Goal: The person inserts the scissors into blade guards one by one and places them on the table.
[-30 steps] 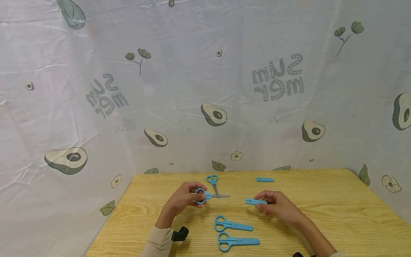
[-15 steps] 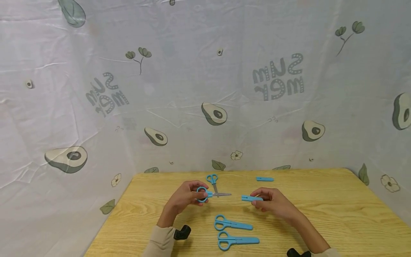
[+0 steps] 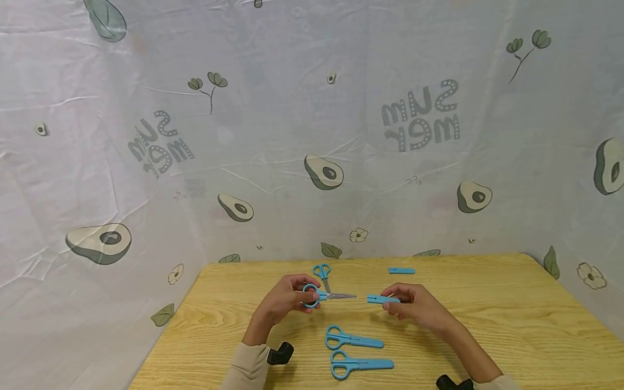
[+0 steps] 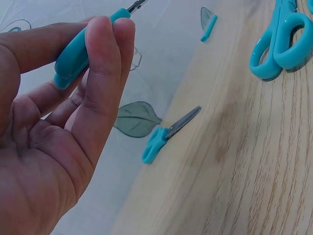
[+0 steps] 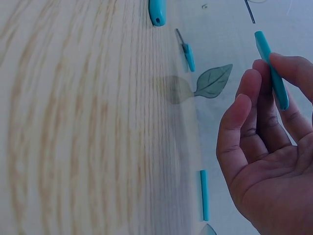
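Observation:
In the head view my left hand (image 3: 285, 300) pinches the blue handles of a pair of scissors (image 3: 341, 296), its bare blades pointing right. Opposite it, my right hand (image 3: 414, 306) holds a blue blade cover (image 3: 377, 299) between thumb and fingers, the cover's end facing the blade tips. A small gap separates tips and cover. The right wrist view also has the held cover (image 5: 272, 73) and, above it, the blade tip. In the left wrist view the thumb and fingers press on the handles (image 4: 73, 56), while the blades run out of the top.
Uncovered scissors (image 3: 322, 272) lie at the table's back, partly behind the held pair. A loose blue cover (image 3: 402, 271) lies at the back right. Two covered scissors, one (image 3: 353, 341) above the other (image 3: 362, 365), lie in front on the wooden table (image 3: 512, 319). A printed cloth hangs behind.
The left hand has moved slightly right with the scissors, whose blades have come together. The right hand has moved left with the cover, so the gap between them has narrowed.

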A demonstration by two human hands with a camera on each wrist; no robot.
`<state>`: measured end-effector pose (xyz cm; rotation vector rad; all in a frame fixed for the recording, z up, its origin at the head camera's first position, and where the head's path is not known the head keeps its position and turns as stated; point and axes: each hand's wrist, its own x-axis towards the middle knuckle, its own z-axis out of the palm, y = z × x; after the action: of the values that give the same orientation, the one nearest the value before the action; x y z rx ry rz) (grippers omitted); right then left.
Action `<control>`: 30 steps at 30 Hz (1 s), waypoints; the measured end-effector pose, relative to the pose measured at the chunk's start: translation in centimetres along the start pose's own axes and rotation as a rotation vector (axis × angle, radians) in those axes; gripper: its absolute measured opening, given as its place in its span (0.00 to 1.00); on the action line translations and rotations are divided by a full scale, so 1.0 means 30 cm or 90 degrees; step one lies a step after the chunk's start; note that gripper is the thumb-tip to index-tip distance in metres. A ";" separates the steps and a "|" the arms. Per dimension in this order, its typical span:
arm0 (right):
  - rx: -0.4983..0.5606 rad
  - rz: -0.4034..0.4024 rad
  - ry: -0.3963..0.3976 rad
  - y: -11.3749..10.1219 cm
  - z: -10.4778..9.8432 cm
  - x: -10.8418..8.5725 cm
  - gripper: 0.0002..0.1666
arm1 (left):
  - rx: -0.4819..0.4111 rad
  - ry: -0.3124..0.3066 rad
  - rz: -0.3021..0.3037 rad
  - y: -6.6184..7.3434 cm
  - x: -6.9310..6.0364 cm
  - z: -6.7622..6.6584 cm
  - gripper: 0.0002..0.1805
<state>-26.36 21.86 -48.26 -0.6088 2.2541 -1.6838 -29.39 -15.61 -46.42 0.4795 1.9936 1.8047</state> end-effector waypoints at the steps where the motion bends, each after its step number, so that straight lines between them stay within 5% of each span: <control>1: -0.002 0.000 0.000 -0.001 -0.001 0.001 0.25 | -0.001 -0.002 0.001 0.002 0.002 -0.001 0.22; 30: 0.007 -0.010 0.016 -0.030 -0.024 0.036 0.26 | -0.038 -0.018 0.029 0.027 0.049 0.026 0.15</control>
<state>-27.47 21.72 -47.14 -0.6074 2.2622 -1.7197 -30.25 -14.11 -45.77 0.5323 1.9191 1.8692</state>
